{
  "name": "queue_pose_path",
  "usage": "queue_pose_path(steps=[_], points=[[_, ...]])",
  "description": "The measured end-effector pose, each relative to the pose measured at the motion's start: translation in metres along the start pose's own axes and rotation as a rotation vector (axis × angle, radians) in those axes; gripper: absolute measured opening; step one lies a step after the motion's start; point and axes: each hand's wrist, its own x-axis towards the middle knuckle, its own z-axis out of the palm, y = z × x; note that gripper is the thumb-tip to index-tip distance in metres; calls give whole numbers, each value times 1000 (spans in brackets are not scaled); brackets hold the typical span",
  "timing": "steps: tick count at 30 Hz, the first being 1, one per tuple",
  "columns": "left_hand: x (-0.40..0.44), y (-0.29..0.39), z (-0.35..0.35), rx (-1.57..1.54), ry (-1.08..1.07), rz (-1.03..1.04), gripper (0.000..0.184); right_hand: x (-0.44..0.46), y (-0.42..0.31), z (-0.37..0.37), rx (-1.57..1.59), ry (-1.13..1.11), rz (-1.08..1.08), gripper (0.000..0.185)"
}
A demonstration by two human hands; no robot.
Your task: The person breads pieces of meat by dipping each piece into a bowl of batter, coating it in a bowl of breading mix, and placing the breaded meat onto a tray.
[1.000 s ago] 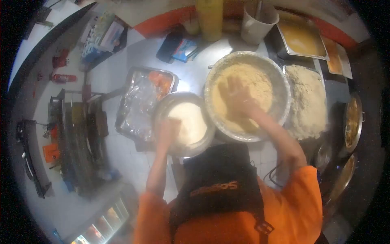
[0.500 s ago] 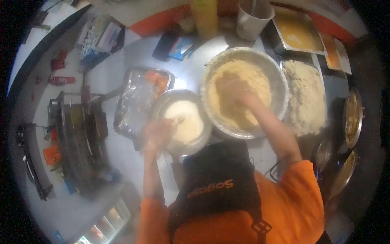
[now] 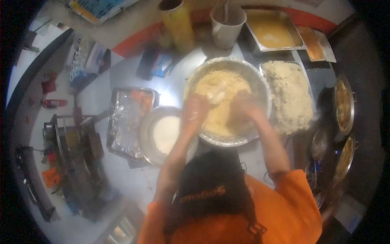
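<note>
A large metal bowl (image 3: 263,101) holds pale yellow crumbs (image 3: 225,79). Inside its left part is my left hand (image 3: 196,110), blurred, beside a whitish wet lump (image 3: 217,94) lying on the crumbs; whether the fingers touch the lump is unclear. My right hand (image 3: 243,106) is over the crumbs at the right side of the same bowl, its fingers smeared by motion. Left of it stands a smaller metal bowl (image 3: 147,136) with white batter (image 3: 166,133), partly behind my left forearm.
A tray (image 3: 118,134) with clear plastic and orange pieces lies left. Heaped crumbs (image 3: 290,95) fill a tray at right. Behind stand a white jug (image 3: 224,32), a yellow container (image 3: 178,28) and a metal pan (image 3: 274,34) of yellow liquid. Round pans (image 3: 344,105) are far right.
My left hand has moved right from the batter bowl into the crumb bowl, where a whitish lump now shows. My right hand has stayed in the crumb bowl. The view has shifted.
</note>
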Motion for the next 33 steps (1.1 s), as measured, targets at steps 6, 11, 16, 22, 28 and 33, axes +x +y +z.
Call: queue_pose_path(steps=[6, 11, 16, 22, 28, 33], points=[[9, -24, 50, 199, 26, 249, 12, 49, 35, 65, -13, 300, 129, 35], [5, -35, 49, 203, -9, 290, 11, 49, 20, 48, 321, 68, 129, 16], [-17, -23, 56, 82, -67, 204, 22, 55, 17, 80, 261, 315, 17, 42], [-32, -7, 41, 15, -17, 198, 20, 51, -19, 33, 263, 181, 68, 39], [-16, -8, 51, 486, -455, 272, 27, 73, -17, 74, -532, 899, -476, 47], [-27, -22, 46, 566, -187, 410, 24, 53, -22, -10, -180, 216, -188, 61]])
